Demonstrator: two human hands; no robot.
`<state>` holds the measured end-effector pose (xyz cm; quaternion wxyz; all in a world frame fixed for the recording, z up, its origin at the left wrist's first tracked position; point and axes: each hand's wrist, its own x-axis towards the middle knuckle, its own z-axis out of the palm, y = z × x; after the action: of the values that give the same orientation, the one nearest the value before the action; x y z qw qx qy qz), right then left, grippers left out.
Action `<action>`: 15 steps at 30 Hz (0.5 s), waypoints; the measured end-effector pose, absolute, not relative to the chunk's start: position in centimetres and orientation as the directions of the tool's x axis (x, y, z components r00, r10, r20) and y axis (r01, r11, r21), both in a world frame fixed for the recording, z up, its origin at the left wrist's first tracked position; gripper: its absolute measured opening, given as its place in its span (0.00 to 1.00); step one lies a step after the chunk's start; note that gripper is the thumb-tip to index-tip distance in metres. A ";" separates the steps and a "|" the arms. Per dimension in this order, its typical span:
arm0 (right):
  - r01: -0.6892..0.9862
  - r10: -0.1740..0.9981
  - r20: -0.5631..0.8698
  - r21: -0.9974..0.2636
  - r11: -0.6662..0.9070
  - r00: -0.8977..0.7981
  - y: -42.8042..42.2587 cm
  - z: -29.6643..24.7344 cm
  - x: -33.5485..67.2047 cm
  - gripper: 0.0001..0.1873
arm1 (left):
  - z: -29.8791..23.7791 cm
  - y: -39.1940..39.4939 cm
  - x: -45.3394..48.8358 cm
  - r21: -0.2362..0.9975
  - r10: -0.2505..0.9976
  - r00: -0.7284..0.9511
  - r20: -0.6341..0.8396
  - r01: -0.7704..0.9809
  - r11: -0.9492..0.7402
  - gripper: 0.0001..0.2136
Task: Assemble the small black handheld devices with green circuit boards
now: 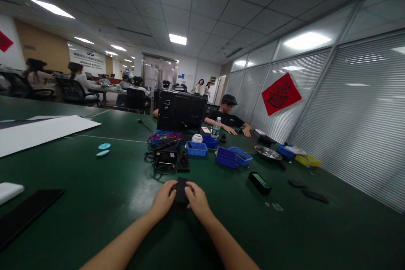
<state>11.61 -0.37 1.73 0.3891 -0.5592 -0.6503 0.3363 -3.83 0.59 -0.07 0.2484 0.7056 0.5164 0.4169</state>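
Note:
Between my two hands, over the green table, is a small black box-shaped object (181, 192); its exact kind does not show. My left hand (164, 197) grips its left side, the thumb along the near part and the fingers curled at the far end. On the opposite side my right hand (198, 199) holds it the same way, its fingertips partly hidden. Just beyond lie a black device with coiled cables (166, 157) and a black stand (183, 161). To the right sits a black open case with a green inside (259, 182).
Blue trays (196, 149), a dark blue box (226, 157), a water bottle (216, 127) and a metal bowl (268, 152) stand farther back. A large black monitor-like casing (182, 110) rises behind them. Across the table sits a person (226, 118). White sheets (47, 133) lie left.

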 end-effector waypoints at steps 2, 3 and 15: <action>0.262 0.994 0.056 -0.962 0.079 -0.094 0.0 1.2 11.3 0.23 | -0.1 0.8 -4.0 0.794 0.930 0.088 0.356 0.496 -0.351 0.15; 0.187 0.994 0.037 -0.981 0.055 -0.102 0.1 1.0 11.2 0.24 | 0.0 0.7 -4.1 0.800 0.928 0.074 0.365 0.486 -0.353 0.16; -0.065 0.968 0.020 -0.998 0.004 -0.251 0.5 0.6 11.3 0.27 | 0.2 -1.1 -3.7 0.655 0.915 0.092 0.392 0.671 -0.348 0.23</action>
<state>11.29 0.48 0.64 0.4513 -0.4133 -0.5462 0.5719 -3.74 -1.09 0.21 0.1566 0.7221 0.5490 0.3906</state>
